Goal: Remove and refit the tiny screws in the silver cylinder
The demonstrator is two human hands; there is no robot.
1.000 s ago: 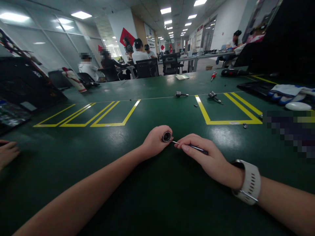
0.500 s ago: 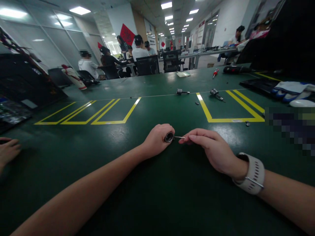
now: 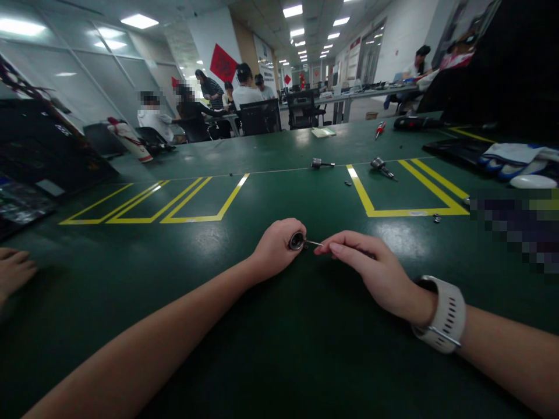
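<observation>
Cylindrical metal part point(image 3: 297, 240): held in the left hand point(image 3: 275, 250), fingers curled closed around its body, open round end facing the right hand point(image 3: 371, 267). The part sits just above the green work table point(image 3: 279, 349), near the middle of the front edge zone. The right hand pinches a thin metal tool point(image 3: 313, 242) between thumb and fingertips; the tool tip meets or enters the open end of the part. Whether the tip is seated inside cannot be told. A white watch point(image 3: 441, 317) is on the right wrist.

Status, as judged: work on the held part is in progress; the tool is engaged at the opening and the part is not yet set down.

Farther out, inside and beside the yellow floor-tape outline point(image 3: 406, 192), two similar metal parts point(image 3: 322, 163) point(image 3: 381, 167) lie on the table with small loose pieces point(image 3: 435, 218) near them; these appear untouched. Another person's hand point(image 3: 15, 270) rests at the far left edge. Gloves point(image 3: 515, 158) lie at the right.
</observation>
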